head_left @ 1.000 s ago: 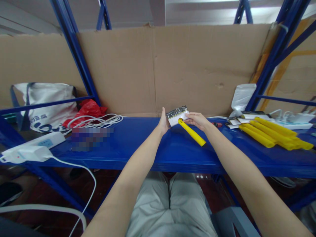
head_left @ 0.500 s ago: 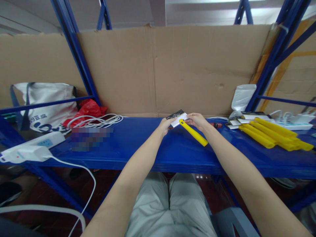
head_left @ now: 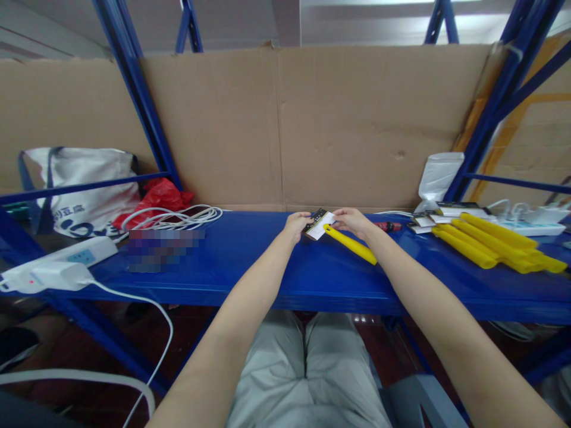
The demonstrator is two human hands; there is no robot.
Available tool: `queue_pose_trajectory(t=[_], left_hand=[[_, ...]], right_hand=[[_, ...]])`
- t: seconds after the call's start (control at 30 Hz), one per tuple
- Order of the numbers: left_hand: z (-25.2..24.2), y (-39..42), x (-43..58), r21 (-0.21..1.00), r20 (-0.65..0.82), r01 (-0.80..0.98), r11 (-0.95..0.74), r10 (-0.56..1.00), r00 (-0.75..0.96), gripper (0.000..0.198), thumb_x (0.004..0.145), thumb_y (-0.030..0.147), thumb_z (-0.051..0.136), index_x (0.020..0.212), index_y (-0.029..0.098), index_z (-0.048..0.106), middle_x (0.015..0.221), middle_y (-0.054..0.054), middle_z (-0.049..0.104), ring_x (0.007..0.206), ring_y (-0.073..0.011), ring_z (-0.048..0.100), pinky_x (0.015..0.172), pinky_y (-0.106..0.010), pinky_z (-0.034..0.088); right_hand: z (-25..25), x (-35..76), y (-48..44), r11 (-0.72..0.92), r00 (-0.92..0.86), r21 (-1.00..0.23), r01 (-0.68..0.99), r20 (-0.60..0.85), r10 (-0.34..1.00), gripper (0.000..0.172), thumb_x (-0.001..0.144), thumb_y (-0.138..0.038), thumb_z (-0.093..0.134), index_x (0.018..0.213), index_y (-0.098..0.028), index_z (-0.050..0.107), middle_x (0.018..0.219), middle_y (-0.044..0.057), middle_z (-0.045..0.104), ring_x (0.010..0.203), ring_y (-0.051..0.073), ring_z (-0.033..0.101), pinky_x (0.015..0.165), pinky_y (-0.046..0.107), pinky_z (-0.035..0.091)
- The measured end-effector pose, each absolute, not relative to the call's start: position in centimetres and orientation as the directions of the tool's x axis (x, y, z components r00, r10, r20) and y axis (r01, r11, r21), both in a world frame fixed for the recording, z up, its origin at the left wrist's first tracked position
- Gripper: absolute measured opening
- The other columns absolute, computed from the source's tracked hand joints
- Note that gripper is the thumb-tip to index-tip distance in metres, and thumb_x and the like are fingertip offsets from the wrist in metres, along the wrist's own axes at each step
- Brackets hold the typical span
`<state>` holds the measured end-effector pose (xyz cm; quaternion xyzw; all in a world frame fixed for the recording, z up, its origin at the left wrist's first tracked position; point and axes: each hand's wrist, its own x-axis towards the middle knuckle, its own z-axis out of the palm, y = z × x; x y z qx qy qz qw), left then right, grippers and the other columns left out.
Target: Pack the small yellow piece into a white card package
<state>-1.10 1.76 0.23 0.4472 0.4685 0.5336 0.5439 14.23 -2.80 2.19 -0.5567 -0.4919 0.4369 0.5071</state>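
Note:
My left hand [head_left: 296,224] pinches the left edge of a small card [head_left: 318,224], white with a black strip, held low over the blue shelf [head_left: 276,267]. My right hand [head_left: 352,221] grips the top end of a yellow tube [head_left: 352,245] and also touches the card's right edge. The tube slants down to the right, its lower end resting near the shelf surface. Both hands are closed, and they meet at the middle of the shelf, close to the cardboard back wall.
Several yellow tubes [head_left: 495,241] and small packets [head_left: 423,220] lie at the right, beside a white pouch [head_left: 439,172] and a power strip [head_left: 535,223]. A red-tipped tool [head_left: 389,226] lies behind my right hand. At left are coiled white cables [head_left: 178,217], a power strip [head_left: 57,264], a red bag and a white tote.
The card has been tilted from upright to nearly flat and lowered toward the shelf. My left hand went from a flat palm behind the card to a pinch on its edge.

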Motion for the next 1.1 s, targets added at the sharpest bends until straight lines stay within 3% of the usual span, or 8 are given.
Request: queue_pose_trajectory(t=[0.1,0.3,0.57,0.63,0.77,0.93,1.1], left_hand=[[0.3,1.7,-1.2,0.991,-0.055,-0.127,0.053,0.998,-0.013,0.027,0.064,-0.008,0.066,0.081,0.012,0.068,0.065,-0.004,0.068,0.067,-0.0181,0.069,0.073,-0.033,0.056],[0.2,1.4,-1.0,0.988,-0.097,-0.123,0.090,0.994,-0.052,0.023,0.063,-0.010,0.065,0.065,0.013,0.061,0.057,-0.003,0.063,0.069,-0.0213,0.069,0.070,-0.033,0.055],[0.5,1.1,-1.1,0.987,-0.120,-0.120,0.103,0.983,-0.140,0.026,0.060,-0.008,0.068,0.074,0.014,0.063,0.062,-0.003,0.065,0.072,-0.0231,0.070,0.067,-0.033,0.055],[0.5,1.1,-1.2,0.988,-0.120,-0.117,0.103,0.981,-0.152,0.027,0.060,-0.008,0.069,0.076,0.014,0.063,0.063,-0.003,0.066,0.071,-0.0223,0.070,0.067,-0.033,0.055],[0.6,1.1,-1.4,0.989,-0.115,-0.116,0.097,0.979,-0.167,0.029,0.061,-0.006,0.069,0.082,0.014,0.063,0.064,-0.002,0.066,0.067,-0.0197,0.069,0.065,-0.031,0.055],[0.5,1.2,-1.5,0.988,-0.096,-0.139,0.067,0.972,-0.213,0.029,0.060,-0.007,0.068,0.076,0.015,0.060,0.061,0.000,0.063,0.066,-0.0179,0.067,0.064,-0.030,0.054],[0.3,1.3,-1.5,0.985,-0.068,-0.173,0.029,0.973,-0.221,0.027,0.057,-0.006,0.068,0.065,0.017,0.055,0.056,0.002,0.058,0.068,-0.0188,0.067,0.065,-0.030,0.053]], right_hand=[[2.2,14.2,-2.9,0.001,0.109,-0.991,0.131,0.015,0.994,0.019,0.083,0.002,0.054,0.081,-0.017,0.055,0.059,-0.001,0.063,0.052,0.007,0.060,0.064,0.019,0.053],[2.0,14.2,-2.9,0.008,0.085,-0.986,0.166,0.023,0.996,0.019,0.082,0.001,0.055,0.085,-0.018,0.055,0.062,-0.001,0.064,0.054,0.008,0.062,0.065,0.021,0.054],[1.5,14.7,-2.6,0.132,0.000,-0.957,0.260,0.137,0.991,0.022,0.076,-0.004,0.064,0.090,-0.018,0.057,0.081,0.003,0.066,0.067,0.012,0.065,0.072,0.027,0.055],[1.3,14.7,-2.3,0.195,0.008,-0.894,0.403,0.217,0.976,0.025,0.074,-0.007,0.067,0.095,-0.017,0.059,0.091,0.006,0.067,0.075,0.014,0.065,0.077,0.030,0.054],[1.0,14.7,-1.8,0.326,-0.054,-0.651,0.686,0.401,0.914,0.034,0.070,-0.014,0.073,0.102,-0.015,0.061,0.108,0.012,0.064,0.089,0.019,0.063,0.085,0.033,0.050],[0.7,14.7,-1.8,0.401,-0.190,-0.523,0.753,0.410,0.892,0.038,0.070,-0.024,0.075,0.104,-0.016,0.061,0.095,0.007,0.065,0.083,0.018,0.061,0.077,0.029,0.047],[0.5,14.2,-2.1,0.421,-0.280,-0.469,0.776,0.342,0.897,0.038,0.065,-0.016,0.072,0.099,-0.018,0.055,0.087,0.002,0.064,0.071,0.013,0.055,0.066,0.023,0.041]])
